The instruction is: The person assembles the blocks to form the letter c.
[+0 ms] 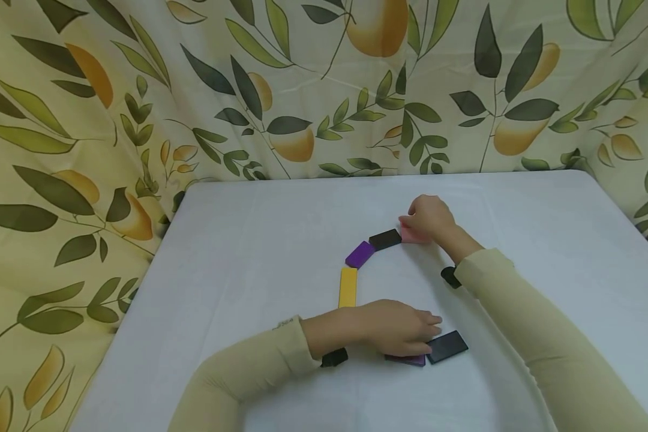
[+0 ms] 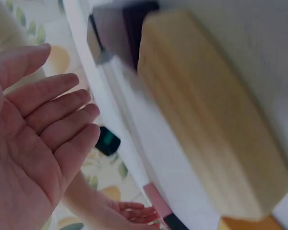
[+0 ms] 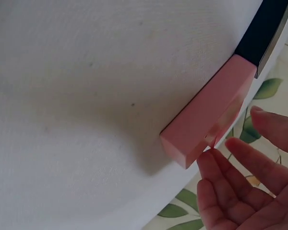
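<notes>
My right hand [image 1: 433, 215] is at the pink block [image 1: 414, 236] on the far part of the table. In the right wrist view its fingertips are right at the block's long side, and the thumb stands apart from it. My left hand [image 1: 391, 326] stretches over the near blocks, fingers straight and palm down, holding nothing. Below it, the left wrist view shows a plain wooden block [image 2: 211, 120] standing on its edge, which the hand hides in the head view. A purple block [image 1: 407, 360] shows partly under the left fingers, beside a dark block [image 1: 447, 347].
A black block [image 1: 385, 240] meets the pink one end to end. From there a purple block [image 1: 360, 255] and a yellow block [image 1: 348, 285] continue the curve toward my left forearm. White cloth covers the table [image 1: 248, 240]; a leaf-patterned curtain [image 1: 313, 90] hangs behind.
</notes>
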Available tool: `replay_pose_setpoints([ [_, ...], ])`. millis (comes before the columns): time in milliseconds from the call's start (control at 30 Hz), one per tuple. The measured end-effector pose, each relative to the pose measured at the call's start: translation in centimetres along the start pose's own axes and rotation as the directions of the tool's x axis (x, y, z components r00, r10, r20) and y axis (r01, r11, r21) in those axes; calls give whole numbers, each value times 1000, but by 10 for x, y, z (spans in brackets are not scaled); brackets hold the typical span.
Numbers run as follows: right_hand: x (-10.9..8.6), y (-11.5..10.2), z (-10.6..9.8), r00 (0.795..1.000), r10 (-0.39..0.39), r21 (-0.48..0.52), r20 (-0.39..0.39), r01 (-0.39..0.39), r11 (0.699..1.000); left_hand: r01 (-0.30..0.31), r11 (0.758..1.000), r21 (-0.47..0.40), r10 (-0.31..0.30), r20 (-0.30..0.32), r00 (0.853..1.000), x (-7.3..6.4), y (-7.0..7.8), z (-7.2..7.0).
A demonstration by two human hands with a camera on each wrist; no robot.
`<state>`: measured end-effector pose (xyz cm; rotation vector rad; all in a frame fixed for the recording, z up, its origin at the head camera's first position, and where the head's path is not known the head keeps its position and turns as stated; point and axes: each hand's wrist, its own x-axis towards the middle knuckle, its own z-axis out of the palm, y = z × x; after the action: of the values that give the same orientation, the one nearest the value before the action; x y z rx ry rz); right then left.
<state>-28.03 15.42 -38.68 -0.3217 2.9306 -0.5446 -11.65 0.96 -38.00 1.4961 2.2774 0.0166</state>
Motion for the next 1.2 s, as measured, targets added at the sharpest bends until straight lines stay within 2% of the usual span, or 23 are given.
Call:
replay_pose_setpoints([
  [167,0,-2,2,999,40,4,-1,-40,999,-16,999,44,14,42,999,2,9,8],
  [467,-1,-2,5,996,84,3,-30,-84,996,-67,993,92,61,63,996,7,16,15],
  [833,2,-3,7,993,114,16,-35,-113,993,-39,991,131,26,98,995,8,22,13],
  [1200,3,23,-3,983,177,68,-51,-174,982,-56,985,161,43,85,995,10,21,14],
])
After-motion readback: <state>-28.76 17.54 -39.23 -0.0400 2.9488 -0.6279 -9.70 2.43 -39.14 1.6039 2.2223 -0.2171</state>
